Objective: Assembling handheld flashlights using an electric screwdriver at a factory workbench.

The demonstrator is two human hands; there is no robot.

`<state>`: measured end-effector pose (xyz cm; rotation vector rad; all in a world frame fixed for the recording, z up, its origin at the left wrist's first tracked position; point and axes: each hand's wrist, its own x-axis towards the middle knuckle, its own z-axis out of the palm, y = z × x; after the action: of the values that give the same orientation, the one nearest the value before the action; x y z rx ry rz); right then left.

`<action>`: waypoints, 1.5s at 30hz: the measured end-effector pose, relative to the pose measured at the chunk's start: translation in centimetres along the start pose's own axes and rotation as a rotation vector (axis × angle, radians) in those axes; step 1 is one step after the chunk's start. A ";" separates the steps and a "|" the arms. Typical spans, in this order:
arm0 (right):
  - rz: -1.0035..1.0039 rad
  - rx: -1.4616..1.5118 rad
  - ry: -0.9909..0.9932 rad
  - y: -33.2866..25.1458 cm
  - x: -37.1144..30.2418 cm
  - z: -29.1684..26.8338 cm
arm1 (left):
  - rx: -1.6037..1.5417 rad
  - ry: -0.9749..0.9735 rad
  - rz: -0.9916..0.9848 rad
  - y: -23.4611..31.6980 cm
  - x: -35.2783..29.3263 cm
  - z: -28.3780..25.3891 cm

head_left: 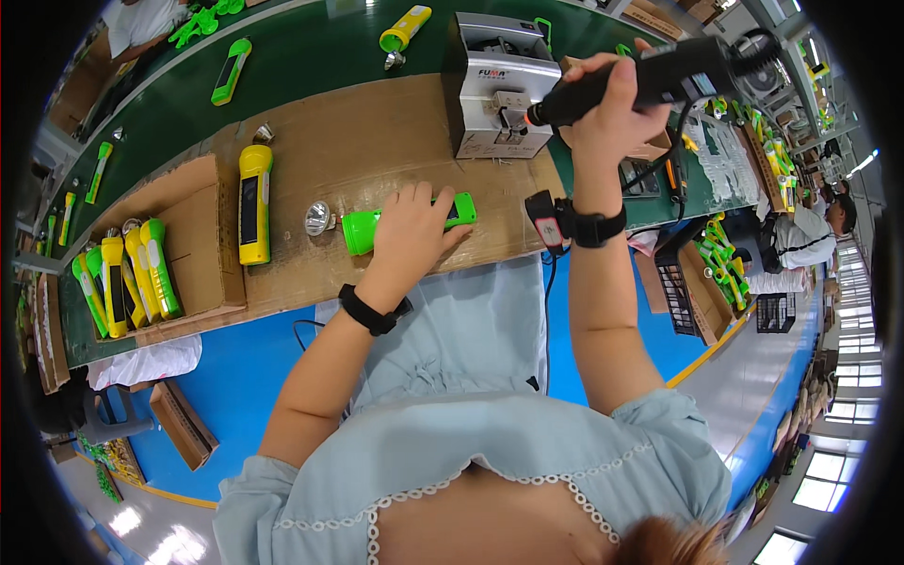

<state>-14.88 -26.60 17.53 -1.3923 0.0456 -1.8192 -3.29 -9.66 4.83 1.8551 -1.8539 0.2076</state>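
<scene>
Fingers of the left hand [411, 231] lay close together across a green flashlight body [362, 233], thumb spread along its near edge, clamping it to the cardboard sheet [358, 122] on the green bench [311, 56]. The right hand [612, 118] was wrapped round a black electric screwdriver [683, 72], its tip pointing left at the front of a grey metal screw feeder [480, 118]; whether tip and feeder touched was hard to tell. By the look of it, a screw was being fetched, and the next move called for a straight driver and a firm left hold on the body. A silver reflector [318, 218] lay just beside the body's wide end, with a yellow flashlight [252, 202] farther left.

Left of that stood an open cardboard box [202, 226], its left part packed with yellow and green flashlights [113, 282] leaning side by side. On the right, beyond the bench, another box [713, 306] held a heap of green parts [718, 247], a black crate [686, 299] just beside it.
</scene>
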 end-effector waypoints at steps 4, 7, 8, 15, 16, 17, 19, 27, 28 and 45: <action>0.022 -0.189 -0.059 2.2 1.0 0.3 | 0.021 -0.001 -0.005 0.1 0.1 0.1; 0.138 -0.236 -0.108 2.6 1.2 0.6 | 0.016 -0.008 -0.017 0.0 0.4 0.1; 0.143 -0.234 -0.102 2.5 1.2 0.7 | 0.008 -0.019 -0.018 0.1 0.1 0.1; 0.085 -0.271 -0.100 1.2 -1.1 0.5 | 0.020 0.000 -0.010 -0.1 0.5 0.3; 0.087 -0.272 -0.084 0.9 -1.6 0.3 | 0.018 -0.019 -0.011 -0.1 0.5 0.3; 0.090 -0.273 -0.068 0.4 -2.1 0.2 | 0.016 -0.039 -0.013 -0.1 0.5 0.3; -0.022 -0.159 -0.108 0.9 -3.2 -0.5 | 0.018 -0.052 -0.026 0.0 0.3 -0.1; 0.089 -0.004 -0.113 -3.7 -1.8 0.3 | 0.019 -0.016 0.015 0.1 0.2 0.3; 0.080 0.061 -0.088 -3.4 -0.7 0.6 | 0.007 -0.030 -0.008 0.0 0.6 0.3; 0.196 -0.185 -0.186 2.8 1.6 0.0 | -0.002 -0.069 -0.041 0.1 0.6 0.1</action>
<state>-13.33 -29.45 17.39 -1.6216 0.2508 -1.5499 -3.41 -10.26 5.02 1.9201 -1.8590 0.1290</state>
